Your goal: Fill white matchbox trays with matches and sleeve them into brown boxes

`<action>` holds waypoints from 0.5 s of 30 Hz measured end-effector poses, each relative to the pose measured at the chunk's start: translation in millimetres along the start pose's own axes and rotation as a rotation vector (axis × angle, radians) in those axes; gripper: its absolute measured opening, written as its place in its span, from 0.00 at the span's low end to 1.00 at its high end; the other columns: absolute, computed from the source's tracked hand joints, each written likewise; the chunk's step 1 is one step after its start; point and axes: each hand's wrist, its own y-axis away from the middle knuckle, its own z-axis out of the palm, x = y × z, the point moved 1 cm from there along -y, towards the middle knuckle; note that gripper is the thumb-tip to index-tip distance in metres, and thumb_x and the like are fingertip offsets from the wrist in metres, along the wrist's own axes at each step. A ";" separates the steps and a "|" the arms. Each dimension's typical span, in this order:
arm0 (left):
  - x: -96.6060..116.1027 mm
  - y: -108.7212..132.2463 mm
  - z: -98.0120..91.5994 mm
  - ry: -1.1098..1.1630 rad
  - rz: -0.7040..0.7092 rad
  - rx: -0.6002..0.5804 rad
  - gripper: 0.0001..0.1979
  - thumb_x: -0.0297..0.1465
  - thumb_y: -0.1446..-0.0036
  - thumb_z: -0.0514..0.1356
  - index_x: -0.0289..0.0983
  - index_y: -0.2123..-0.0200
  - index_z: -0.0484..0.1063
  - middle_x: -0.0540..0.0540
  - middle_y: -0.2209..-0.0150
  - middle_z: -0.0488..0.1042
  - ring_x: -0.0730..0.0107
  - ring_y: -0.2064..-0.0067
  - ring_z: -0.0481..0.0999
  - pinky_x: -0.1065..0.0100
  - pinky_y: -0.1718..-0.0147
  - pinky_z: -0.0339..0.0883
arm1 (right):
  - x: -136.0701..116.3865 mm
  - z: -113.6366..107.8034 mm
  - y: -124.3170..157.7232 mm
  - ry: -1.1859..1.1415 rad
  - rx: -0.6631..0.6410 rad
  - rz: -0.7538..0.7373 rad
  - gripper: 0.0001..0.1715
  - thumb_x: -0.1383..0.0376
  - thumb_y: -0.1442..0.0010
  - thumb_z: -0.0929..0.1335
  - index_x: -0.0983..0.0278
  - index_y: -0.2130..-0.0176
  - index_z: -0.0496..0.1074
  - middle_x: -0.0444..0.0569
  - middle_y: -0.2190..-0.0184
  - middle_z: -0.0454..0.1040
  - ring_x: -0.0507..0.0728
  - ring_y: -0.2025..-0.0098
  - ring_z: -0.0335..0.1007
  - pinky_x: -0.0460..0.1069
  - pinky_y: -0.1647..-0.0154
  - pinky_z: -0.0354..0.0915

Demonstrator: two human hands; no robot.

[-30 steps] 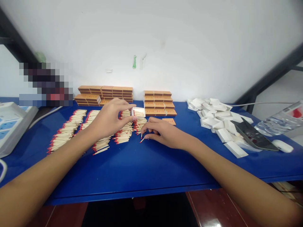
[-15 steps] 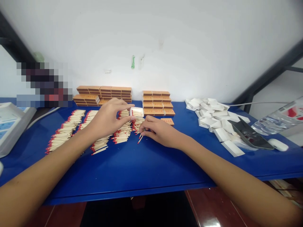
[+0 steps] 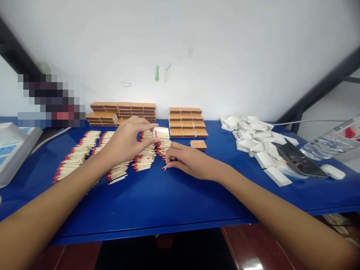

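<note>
Between thumb and fingers, my left hand point(image 3: 132, 137) grips a small white tray point(image 3: 161, 132) with some matches in it. My right hand point(image 3: 182, 159) is closed on a few red-tipped matches point(image 3: 165, 168), just above the blue table point(image 3: 157, 202). Under and beside the tray lies a short row of matches point(image 3: 163, 147). More rows of red-tipped matches point(image 3: 75, 157) spread to the left, partly hidden by my left hand and forearm. A single orange matchbox point(image 3: 198, 144) lies behind my right hand.
Orange matchboxes stand in a left stack point(image 3: 135, 108) and a right stack point(image 3: 185, 123) by the wall. At the right are a heap of white trays point(image 3: 253, 135), a dark phone point(image 3: 300, 159), a white mouse point(image 3: 333, 171) and a plastic bottle point(image 3: 329, 138).
My right hand has moved slightly down toward me, with the matches in its fingers. More of the single matchbox shows behind it. My left hand has barely moved.
</note>
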 end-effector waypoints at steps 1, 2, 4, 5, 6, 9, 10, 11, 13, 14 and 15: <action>-0.3 0.2 0.1 0.000 -0.004 -0.003 0.26 0.54 0.32 0.63 0.41 0.46 0.84 0.40 0.54 0.84 0.51 0.50 0.80 0.53 0.48 0.73 | 0.7 -0.3 0.1 0.002 -0.004 0.012 0.06 0.65 0.24 0.66 0.60 0.58 0.70 0.49 0.54 0.70 0.57 0.55 0.71 0.53 0.51 0.66; -0.4 0.3 0.2 0.000 -0.009 -0.006 0.25 0.54 0.32 0.63 0.41 0.46 0.84 0.41 0.54 0.84 0.51 0.50 0.80 0.53 0.48 0.72 | 1.3 -0.7 0.1 0.005 -0.006 0.024 0.06 0.66 0.24 0.66 0.60 0.58 0.70 0.49 0.55 0.70 0.57 0.55 0.71 0.53 0.50 0.66; -0.2 0.4 0.1 0.001 -0.012 -0.010 0.24 0.53 0.32 0.63 0.42 0.46 0.84 0.41 0.54 0.84 0.51 0.50 0.80 0.53 0.48 0.72 | 2.2 -1.9 0.2 0.007 -0.007 0.039 0.05 0.66 0.24 0.66 0.60 0.57 0.70 0.49 0.54 0.70 0.57 0.55 0.71 0.53 0.50 0.66; 0.0 0.3 -0.1 0.000 -0.009 -0.007 0.24 0.53 0.31 0.63 0.42 0.46 0.84 0.40 0.54 0.84 0.51 0.49 0.80 0.53 0.48 0.72 | 2.3 -2.4 0.3 0.007 -0.006 0.044 0.04 0.66 0.24 0.66 0.60 0.56 0.71 0.49 0.54 0.70 0.56 0.55 0.71 0.53 0.51 0.66; 0.4 0.3 -0.2 -0.001 -0.005 -0.005 0.24 0.52 0.31 0.63 0.41 0.46 0.84 0.40 0.53 0.84 0.51 0.49 0.80 0.53 0.48 0.72 | 2.3 -2.9 0.5 0.010 -0.006 0.048 0.03 0.65 0.24 0.67 0.60 0.55 0.71 0.49 0.54 0.70 0.56 0.56 0.71 0.52 0.51 0.66; 1.1 0.3 -0.4 -0.001 0.003 -0.007 0.25 0.53 0.31 0.62 0.41 0.46 0.84 0.40 0.53 0.84 0.51 0.50 0.80 0.53 0.48 0.72 | 1.1 -3.7 1.1 0.020 -0.014 0.072 0.05 0.64 0.24 0.66 0.61 0.57 0.70 0.49 0.54 0.70 0.56 0.58 0.70 0.52 0.54 0.66; 1.1 0.4 -0.4 0.001 0.004 -0.008 0.26 0.54 0.31 0.62 0.41 0.46 0.84 0.40 0.54 0.84 0.51 0.50 0.80 0.53 0.48 0.72 | 0.6 -3.8 1.3 0.026 -0.020 0.083 0.06 0.64 0.24 0.66 0.61 0.58 0.70 0.49 0.54 0.71 0.56 0.58 0.70 0.52 0.55 0.66; 0.9 0.6 -0.2 0.003 0.004 -0.011 0.26 0.54 0.32 0.63 0.41 0.46 0.84 0.40 0.54 0.84 0.51 0.50 0.80 0.52 0.48 0.72 | 0.0 -3.8 1.6 0.033 -0.027 0.092 0.07 0.64 0.24 0.66 0.61 0.58 0.69 0.49 0.53 0.71 0.56 0.58 0.70 0.52 0.55 0.65; -0.2 0.9 0.2 0.006 0.001 -0.015 0.25 0.53 0.32 0.63 0.41 0.45 0.84 0.40 0.54 0.84 0.51 0.50 0.80 0.52 0.48 0.72 | -0.8 -4.3 2.1 0.049 -0.046 0.115 0.08 0.63 0.23 0.65 0.62 0.59 0.68 0.50 0.53 0.72 0.56 0.59 0.69 0.52 0.56 0.65; -1.0 1.1 0.6 0.006 -0.001 -0.018 0.25 0.53 0.32 0.63 0.41 0.45 0.84 0.40 0.54 0.84 0.50 0.50 0.80 0.52 0.48 0.72 | -1.0 -4.9 2.4 0.057 -0.054 0.128 0.09 0.62 0.23 0.65 0.62 0.58 0.68 0.50 0.53 0.72 0.56 0.60 0.69 0.53 0.56 0.65; -1.9 1.2 1.0 0.008 0.000 -0.021 0.26 0.53 0.31 0.63 0.41 0.45 0.84 0.39 0.54 0.84 0.50 0.50 0.80 0.52 0.49 0.73 | -1.1 -5.8 2.7 0.062 -0.054 0.138 0.09 0.62 0.23 0.65 0.62 0.58 0.69 0.50 0.53 0.72 0.56 0.60 0.69 0.53 0.56 0.64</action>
